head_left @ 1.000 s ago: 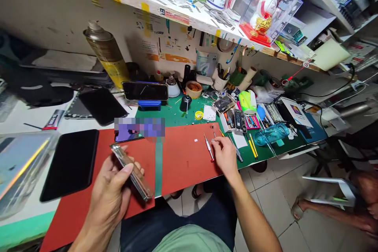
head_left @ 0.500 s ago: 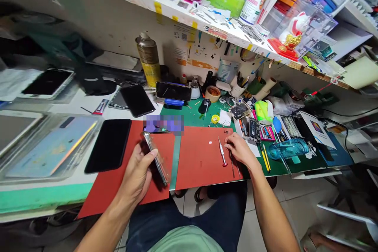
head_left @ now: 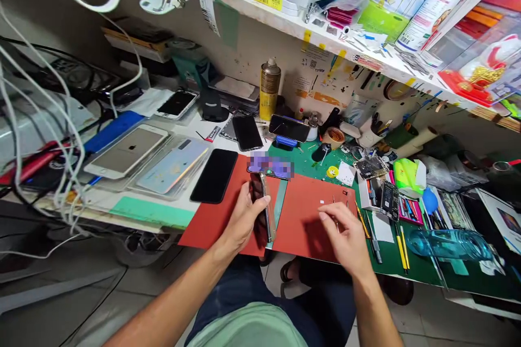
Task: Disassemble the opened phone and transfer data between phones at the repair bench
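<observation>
My left hand [head_left: 243, 216] grips a phone [head_left: 266, 222] edge-on, its thumb on the side; the phone is tilted upright above the red mat [head_left: 301, 227]. Thumb and index fingertip of my right hand [head_left: 345, 230] are close together over the mat; anything pinched between them is too small to make out. Just beyond the right fingertips lies a tiny white square [head_left: 322, 201]. A small dark tray-like piece [head_left: 345, 193] rests near the mat's back right corner. The screwdriver under my right hand is mostly hidden, with only its thin tip showing.
Left of the mat lies a black tablet-like slab [head_left: 214, 176], beside bagged phones. A phone [head_left: 290, 128] leans on a blue stand behind. To the right are pens [head_left: 402, 246], a blue transparent bottle [head_left: 450, 244] and loose parts. A shelf [head_left: 285, 24] overhangs the bench.
The view has swung left. My right hand has moved off the thin tools at the mat's right, toward the left and nearer to me. My left hand still holds the phone, now more upright.
</observation>
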Tool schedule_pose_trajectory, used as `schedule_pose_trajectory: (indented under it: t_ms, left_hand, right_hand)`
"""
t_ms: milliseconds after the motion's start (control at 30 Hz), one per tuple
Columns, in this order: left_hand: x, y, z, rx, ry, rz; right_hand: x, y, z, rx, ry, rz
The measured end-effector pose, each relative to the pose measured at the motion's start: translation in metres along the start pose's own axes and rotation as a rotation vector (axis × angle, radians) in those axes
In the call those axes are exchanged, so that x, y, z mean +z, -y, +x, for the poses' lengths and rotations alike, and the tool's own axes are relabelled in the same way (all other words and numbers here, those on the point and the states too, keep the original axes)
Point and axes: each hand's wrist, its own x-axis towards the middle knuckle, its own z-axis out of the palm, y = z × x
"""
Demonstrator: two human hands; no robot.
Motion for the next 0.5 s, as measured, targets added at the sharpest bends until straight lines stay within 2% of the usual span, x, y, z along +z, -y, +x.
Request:
schedule_pose_trajectory:
  t_ms: [100,233,333,500]
  left_hand:
    - [0.0,0.003,-0.001,0.002,0.036,0.011]
    - [0.001,0.007,-0.001,0.009,0.047,0.023]
    - [0.002,0.009,-0.001,0.013,0.055,0.02]
    - [0.003,0.009,-0.003,0.018,0.062,0.012]
  right_hand:
    - [0.046,0.04,-0.012,0.078,-0.032,0.266]
    - [0.092,0.062,-0.012,0.261,-0.192,0.574]
    - [0.106,0.066,-0.008,0.292,-0.277,0.619]
    - [0.111,0.069,-0.009,0.289,-0.338,0.588]
